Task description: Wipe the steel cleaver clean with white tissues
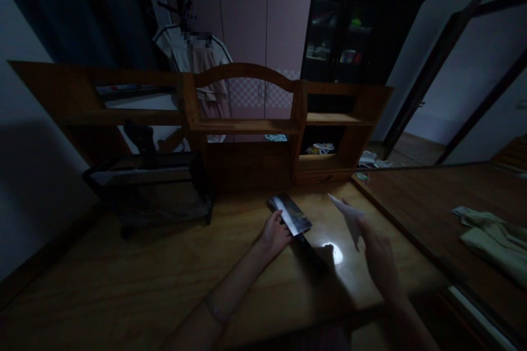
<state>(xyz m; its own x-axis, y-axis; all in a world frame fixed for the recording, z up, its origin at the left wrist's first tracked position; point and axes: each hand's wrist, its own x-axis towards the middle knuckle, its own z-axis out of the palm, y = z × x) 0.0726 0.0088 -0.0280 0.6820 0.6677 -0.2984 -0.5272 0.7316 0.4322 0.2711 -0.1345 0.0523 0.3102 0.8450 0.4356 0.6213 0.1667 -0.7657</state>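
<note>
A kitchen cleaver (293,215) with a broad shiny blade and a dark handle is held at a slant over the wooden desk. My left hand (276,235) grips it by the blade's left edge, thumb on top and fingers underneath. The handle points toward me and to the right. To the right of the cleaver, apart from it, my right hand (376,249) is closed on a thin white sheet (349,214), perhaps paper or tissue. That hand is somewhat blurred, and its fingertips are partly hidden.
A wooden shelf unit (247,127) stands along the back of the desk (173,269). At the back left sits a dark-framed box-like object (152,192) under a plastic cover. Green cloth (494,236) lies on the brown surface to the right. The room is dim.
</note>
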